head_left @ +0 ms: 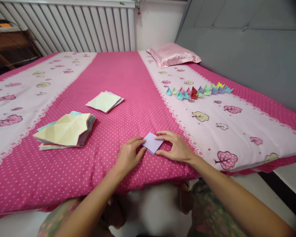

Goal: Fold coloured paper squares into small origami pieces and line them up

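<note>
A small lilac folded paper square (152,143) lies on the pink dotted bedcover, turned like a diamond, with layered edges at its lower side. My left hand (130,153) holds its left corner between thumb and forefinger. On the other side, my right hand (175,146) grips the right edge, its fingers on top and its thumb at the lower edge. Farther off to the left sits a thick stack of creased coloured paper (64,130), pale yellow on top. A thinner stack of square paper (104,101) rests behind it.
Several small folded paper boats (194,92) in many colours stand in rows at the right. A pink satin pillow (174,54) lies at the back, near a grey padded headboard (246,49). A white radiator (88,28) runs along the wall. The bedcover's front edge (148,184) is close to my knees.
</note>
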A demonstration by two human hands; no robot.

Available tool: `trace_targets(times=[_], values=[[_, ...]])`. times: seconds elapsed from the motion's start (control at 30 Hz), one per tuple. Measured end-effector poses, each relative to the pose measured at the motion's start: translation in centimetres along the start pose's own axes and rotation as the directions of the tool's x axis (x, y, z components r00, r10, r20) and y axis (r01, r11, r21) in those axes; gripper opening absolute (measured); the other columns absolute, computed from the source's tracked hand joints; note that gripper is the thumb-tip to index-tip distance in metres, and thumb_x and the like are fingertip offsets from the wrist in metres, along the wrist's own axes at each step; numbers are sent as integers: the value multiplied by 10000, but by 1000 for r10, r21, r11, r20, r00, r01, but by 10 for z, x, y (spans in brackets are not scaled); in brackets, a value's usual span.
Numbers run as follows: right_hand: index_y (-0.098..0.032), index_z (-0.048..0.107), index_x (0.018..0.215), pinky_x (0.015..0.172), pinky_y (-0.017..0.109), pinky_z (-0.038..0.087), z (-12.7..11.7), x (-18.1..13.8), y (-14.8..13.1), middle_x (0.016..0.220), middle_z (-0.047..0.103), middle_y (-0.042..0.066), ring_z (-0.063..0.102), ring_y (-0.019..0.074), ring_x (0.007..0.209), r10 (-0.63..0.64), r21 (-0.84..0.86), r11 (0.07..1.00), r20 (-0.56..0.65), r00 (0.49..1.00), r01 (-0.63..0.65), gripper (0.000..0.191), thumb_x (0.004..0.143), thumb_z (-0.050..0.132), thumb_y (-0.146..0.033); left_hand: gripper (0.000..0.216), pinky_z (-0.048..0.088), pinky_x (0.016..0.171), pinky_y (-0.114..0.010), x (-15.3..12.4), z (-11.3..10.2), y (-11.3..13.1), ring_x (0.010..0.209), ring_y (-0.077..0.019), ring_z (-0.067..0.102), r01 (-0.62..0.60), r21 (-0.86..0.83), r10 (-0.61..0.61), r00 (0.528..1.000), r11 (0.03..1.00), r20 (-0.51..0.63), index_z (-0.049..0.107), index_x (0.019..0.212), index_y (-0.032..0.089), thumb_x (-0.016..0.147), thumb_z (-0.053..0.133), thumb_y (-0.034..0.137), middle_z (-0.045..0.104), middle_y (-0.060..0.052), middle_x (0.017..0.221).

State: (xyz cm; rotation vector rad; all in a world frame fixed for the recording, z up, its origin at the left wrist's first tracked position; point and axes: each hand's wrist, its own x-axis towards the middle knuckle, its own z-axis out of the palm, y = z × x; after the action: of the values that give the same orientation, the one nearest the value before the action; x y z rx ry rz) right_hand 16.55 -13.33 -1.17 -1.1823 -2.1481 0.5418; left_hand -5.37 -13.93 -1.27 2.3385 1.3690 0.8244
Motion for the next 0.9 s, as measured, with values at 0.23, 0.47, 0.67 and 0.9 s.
trace_targets(times=[0.23,0.47,0.67,0.9], values=[[-220,634,1071,949,406,421,2,0,0,1198,565,93,536,233,1095,7,7,1000,14,1000,-7,432,687,667,-417,256,484,871,-373,0,2,1,984,-213,600,4,31,-4,1000,1000,10,642,1020,166,826,501,258,634,-101,1092],[-218,647,1043,929,400,436,7,3,-1,1175,581,87,549,233,1071,-8,27,1000,-17,1000,8,415,671,681,-398,233,482,864,-376,2,5,-1,970,-212,598,14,50,-13,1000,999,-8,657,980,169,823,499,235,642,-96,1062],[-215,668,985,917,372,440,9,4,-1,1147,598,72,562,213,1045,15,48,999,-27,1000,-14,304,683,639,-223,202,479,851,-340,3,5,-2,927,-192,602,29,-15,-30,999,999,-41,668,922,157,819,516,241,654,-94,1002],[-221,698,829,832,351,477,17,7,4,1027,646,60,610,189,923,168,107,982,-114,979,-156,124,744,613,-249,162,482,785,-320,6,5,-4,846,-183,610,77,-52,-81,993,996,-86,663,821,162,814,521,240,664,-78,904]])
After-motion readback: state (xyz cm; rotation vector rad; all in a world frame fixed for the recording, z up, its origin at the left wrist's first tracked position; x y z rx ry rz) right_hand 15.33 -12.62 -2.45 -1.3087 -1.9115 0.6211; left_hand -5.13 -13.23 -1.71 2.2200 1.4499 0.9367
